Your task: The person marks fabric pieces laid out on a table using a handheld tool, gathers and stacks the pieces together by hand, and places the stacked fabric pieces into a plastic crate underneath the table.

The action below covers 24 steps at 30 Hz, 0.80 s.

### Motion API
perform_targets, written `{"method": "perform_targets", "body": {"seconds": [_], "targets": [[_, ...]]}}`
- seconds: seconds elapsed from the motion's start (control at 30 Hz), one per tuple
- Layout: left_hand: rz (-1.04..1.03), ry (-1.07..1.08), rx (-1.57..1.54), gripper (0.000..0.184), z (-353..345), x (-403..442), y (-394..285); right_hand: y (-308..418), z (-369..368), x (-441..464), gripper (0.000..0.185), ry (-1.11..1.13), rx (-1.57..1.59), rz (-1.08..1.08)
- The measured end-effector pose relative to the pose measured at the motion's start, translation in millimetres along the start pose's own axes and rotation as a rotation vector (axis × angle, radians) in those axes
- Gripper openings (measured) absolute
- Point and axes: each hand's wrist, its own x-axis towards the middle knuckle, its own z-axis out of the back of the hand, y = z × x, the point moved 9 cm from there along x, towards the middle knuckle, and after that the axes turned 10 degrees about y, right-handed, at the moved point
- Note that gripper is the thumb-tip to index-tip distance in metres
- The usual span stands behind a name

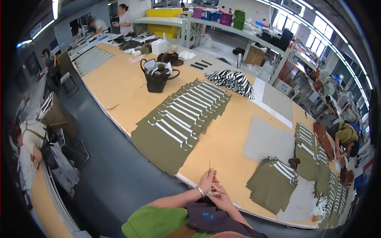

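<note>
My left hand (206,182), with a silver bangle (201,192) at its wrist, is closed on a small brassy thing (212,171) with a thin point, too small to name. My right hand (223,200) is close below it, fingers curled round something thin and brownish that I cannot make out. Both hands are over the table's front edge (186,179). Beyond them lies an overlapping row of olive fabric panels (158,144) with white straps. To the right is a stack of similar olive panels (272,186) on grey board.
A black handbag (158,82) and a pile of black-and-white striped pieces (230,82) stand farther back. A grey sheet (266,139) lies right of centre. More strapped panels (311,158) are at the far right. Co-workers are at the back, left and right. Shelving (222,29) runs behind.
</note>
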Motion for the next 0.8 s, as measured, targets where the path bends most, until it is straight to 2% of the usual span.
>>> {"method": "perform_targets", "body": {"seconds": [0.03,0.07,0.1,0.13,0.17,0.2,0.23,0.27,0.33,0.37,0.4,0.47,0.5,0.6,0.77,0.8], "targets": [[0.014,-0.100,-0.006,0.029,24,6,-1,2,-8,1,0.052,0.062,0.009,-0.009],[0.002,-0.027,0.125,0.029,38,13,-5,0,-18,-3,0.045,0.117,0.031,-0.033],[0.010,0.057,0.250,0.028,48,13,-9,-9,-19,-2,0.028,0.108,-0.063,0.015],[-0.100,0.119,0.450,0.028,42,2,-31,-19,-21,-1,0.028,0.150,-0.111,-0.181],[0.032,0.209,0.602,0.031,42,-9,-37,-23,-30,2,0.034,0.308,-0.129,-0.324],[0.101,0.275,0.614,0.035,41,-23,-41,-49,-36,-5,0.036,0.344,-0.149,-0.429],[0.147,0.333,0.625,0.036,42,-33,-40,-67,-43,-3,0.037,0.463,-0.300,-0.385],[0.176,0.394,0.640,0.038,46,-38,-37,-82,-48,-4,0.037,0.505,-0.292,-0.453],[0.170,0.474,0.682,0.042,62,-44,-21,-62,-31,5,0.033,0.375,-0.635,-0.475],[0.162,0.487,0.678,0.039,67,-49,-17,-65,-28,5,0.028,0.319,-0.628,-0.411],[0.231,0.512,0.867,0.037,73,-54,-13,-70,-24,3,0.025,0.259,-0.622,-0.347],[0.367,0.572,1.239,0.033,71,-69,-24,-118,-24,-6,0.022,0.470,-0.583,-0.529],[0.475,0.598,1.302,0.025,55,-82,-41,-132,-17,-8,0.026,0.377,-0.469,-0.551],[0.223,0.710,1.522,0.024,52,-86,-27,-105,-3,17,0.028,0.182,-0.388,-0.480],[0.439,0.754,1.900,0.025,20,-82,-8,-77,-1,32,0.027,0.134,-0.426,-0.517],[0.447,0.700,1.920,0.026,19,-75,2,-77,0,33,0.027,0.128,-0.427,-0.512]]}}
